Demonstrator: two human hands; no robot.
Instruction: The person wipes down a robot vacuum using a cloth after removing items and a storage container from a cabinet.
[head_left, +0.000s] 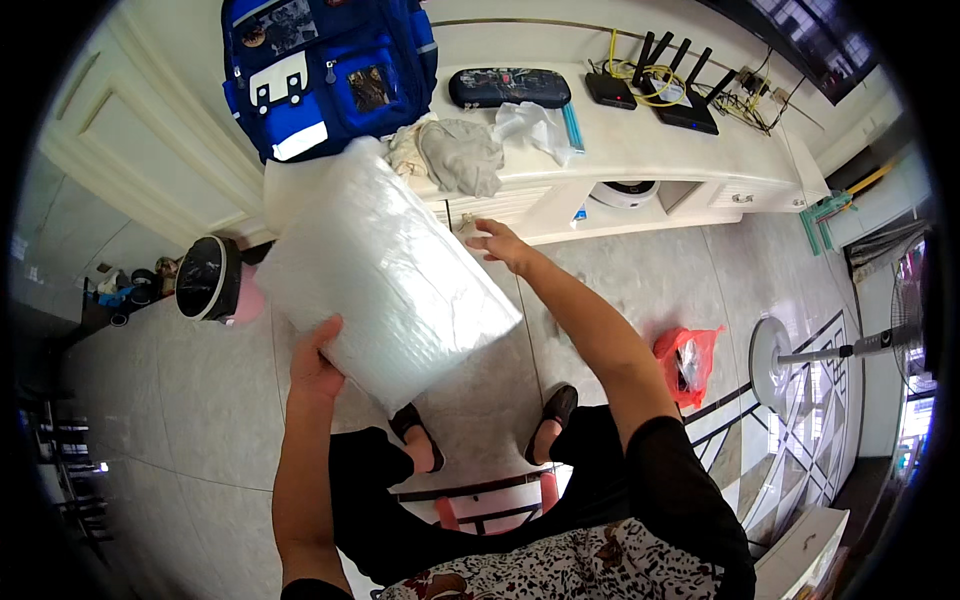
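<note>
A large, flat, folded bundle of translucent plastic film (390, 277) spreads out in front of me, its shiny surface catching the light. My left hand (318, 364) grips its near left edge, with the thumb on top and the other fingers hidden underneath. To the right of the bundle, my right hand (501, 244) reaches toward the front of a white low cabinet (637, 161), fingers apart and holding nothing. A small handle (469, 223) on that front is close to its fingertips; I cannot tell whether they touch.
On the cabinet sit a blue backpack (330, 75), crumpled grey cloth (461, 154), a pencil case (510, 88) and a router (686, 112). A lined trash bin (208, 279) stands left, a red plastic bag (688, 364) and a standing fan (772, 360) right.
</note>
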